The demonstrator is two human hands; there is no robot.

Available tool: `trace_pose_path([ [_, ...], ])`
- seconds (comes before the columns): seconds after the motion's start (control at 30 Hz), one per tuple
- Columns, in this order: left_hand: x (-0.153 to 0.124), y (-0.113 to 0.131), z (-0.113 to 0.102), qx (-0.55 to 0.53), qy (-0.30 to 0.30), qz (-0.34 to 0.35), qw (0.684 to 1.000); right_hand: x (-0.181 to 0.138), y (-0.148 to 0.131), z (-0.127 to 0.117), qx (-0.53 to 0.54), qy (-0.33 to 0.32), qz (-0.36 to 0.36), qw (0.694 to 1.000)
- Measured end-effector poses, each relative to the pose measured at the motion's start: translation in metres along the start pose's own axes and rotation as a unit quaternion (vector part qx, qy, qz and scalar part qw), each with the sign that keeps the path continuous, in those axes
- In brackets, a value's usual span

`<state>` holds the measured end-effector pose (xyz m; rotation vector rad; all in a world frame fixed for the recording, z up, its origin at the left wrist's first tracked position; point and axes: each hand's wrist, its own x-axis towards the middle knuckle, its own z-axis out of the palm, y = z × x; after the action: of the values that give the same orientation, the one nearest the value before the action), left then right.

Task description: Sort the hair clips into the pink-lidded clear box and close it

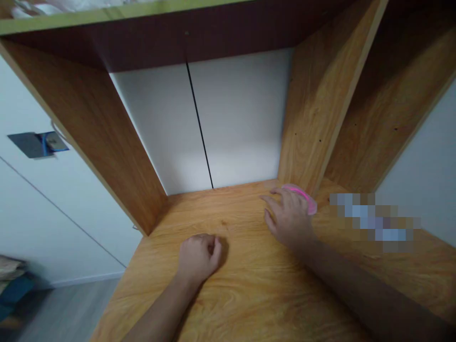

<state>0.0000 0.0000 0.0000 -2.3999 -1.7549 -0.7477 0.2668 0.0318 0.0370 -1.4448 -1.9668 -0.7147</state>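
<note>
My left hand (199, 256) rests on the wooden desktop (228, 304) with its fingers curled in and its thumb against them. Nothing shows in it. Farther forward and to the right, my right hand (290, 216) reaches out with fingers apart and slightly bent. Just behind its knuckles lies a pink item with a pale, see-through rim (310, 202), by the foot of the upright wooden panel. The hand covers part of this item, so its kind is unclear. I cannot tell whether the fingers touch it.
Wooden side panels (103, 128) and a dark-bottomed shelf (199, 28) frame a white back panel (238, 123). A pixelated patch (377, 221) covers something on the desktop at right. On the left wall is an opened socket box (39, 144).
</note>
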Motion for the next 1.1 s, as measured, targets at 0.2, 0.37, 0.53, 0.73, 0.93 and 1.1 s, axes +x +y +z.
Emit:
trace_pose_path([
  [0.2,-0.003,-0.007,-0.003,-0.112,0.024,-0.053,0.992,0.000,0.036,-0.002,-0.115,0.003,0.088,0.989],
  [0.37,-0.005,-0.015,-0.009,-0.174,0.033,-0.067,0.982,-0.005,0.046,0.009,-0.138,-0.040,0.115,0.983],
  [0.53,-0.003,-0.025,-0.005,-0.257,0.028,-0.121,0.958,-0.006,0.050,0.017,-0.034,-0.031,0.087,0.995],
  [0.73,-0.001,-0.017,-0.010,-0.312,0.057,-0.060,0.946,-0.012,0.012,0.004,0.184,-0.017,-0.083,0.979],
  [0.93,-0.012,0.001,-0.016,-0.404,-0.022,0.089,0.910,-0.026,-0.027,-0.016,0.324,-0.046,-0.310,0.893],
  [1.1,-0.016,0.009,-0.019,-0.412,-0.082,0.114,0.900,-0.028,-0.032,-0.015,0.336,-0.057,-0.328,0.881],
])
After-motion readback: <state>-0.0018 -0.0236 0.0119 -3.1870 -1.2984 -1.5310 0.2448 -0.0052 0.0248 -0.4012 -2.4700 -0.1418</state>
